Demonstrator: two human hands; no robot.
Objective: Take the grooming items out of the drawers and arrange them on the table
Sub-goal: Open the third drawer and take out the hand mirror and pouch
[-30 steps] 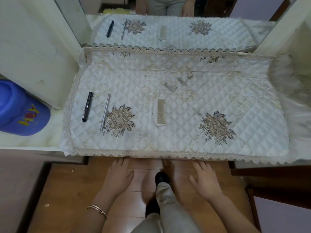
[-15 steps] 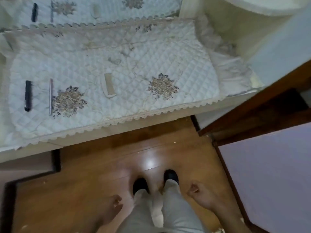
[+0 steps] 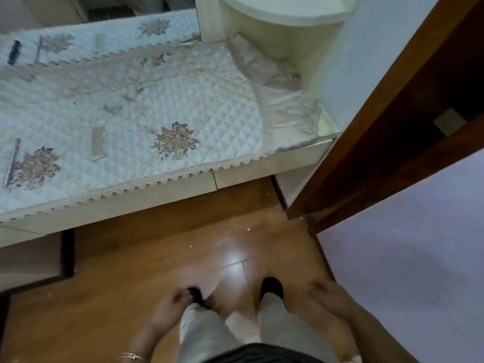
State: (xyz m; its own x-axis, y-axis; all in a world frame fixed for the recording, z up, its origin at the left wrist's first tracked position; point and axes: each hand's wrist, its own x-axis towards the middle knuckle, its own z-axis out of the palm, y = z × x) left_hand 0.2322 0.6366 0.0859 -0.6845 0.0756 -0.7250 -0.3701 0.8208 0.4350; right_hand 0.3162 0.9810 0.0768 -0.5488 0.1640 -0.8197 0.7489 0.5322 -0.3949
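Left hand [image 3: 167,310] and right hand [image 3: 328,297] hang loosely curled, each grip empty; comb [image 3: 97,143] lies on table [image 3: 157,195].

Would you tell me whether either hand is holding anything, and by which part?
Nothing is held: the left hand and the right hand both hang loosely curled and empty.

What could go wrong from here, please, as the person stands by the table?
The cloth overhangs the drawers. A hand catching its lace while opening one might drag the comb and the thin stick off. The door also stands close on the right, so the right hand could knock it.
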